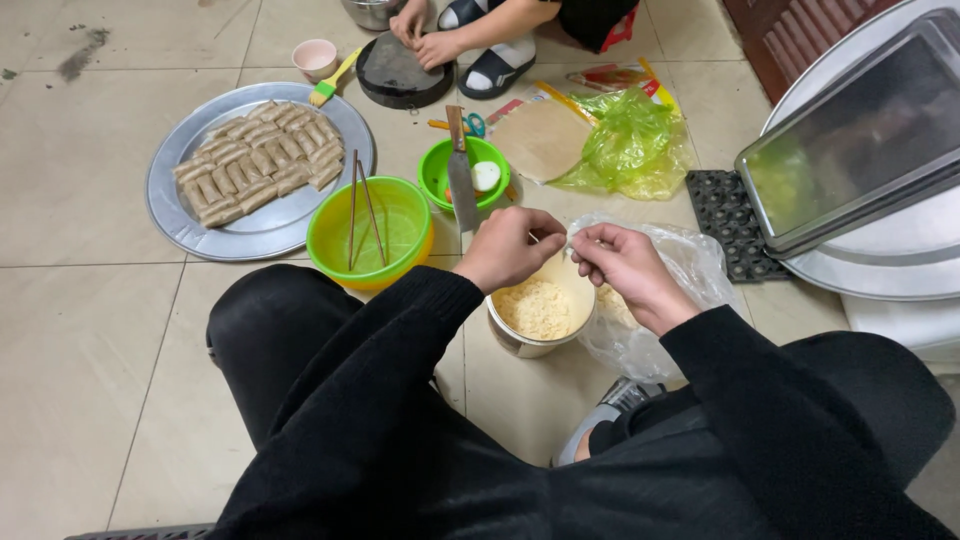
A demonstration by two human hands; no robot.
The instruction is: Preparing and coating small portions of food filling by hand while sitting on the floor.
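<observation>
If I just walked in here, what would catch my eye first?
Probably the round metal tray on the floor at the left, filled with rows of wrapped rolls. Next, the bright green bowl beside it with chopsticks propped inside. In the middle, the person's left hand and right hand meet above a white tub of pale crumbs, the fingers pinching something small.

My one view comes from the head, looking steeply down and forward over my lap, close to the bowl [540,310] on the tiled floor [80,330].
</observation>
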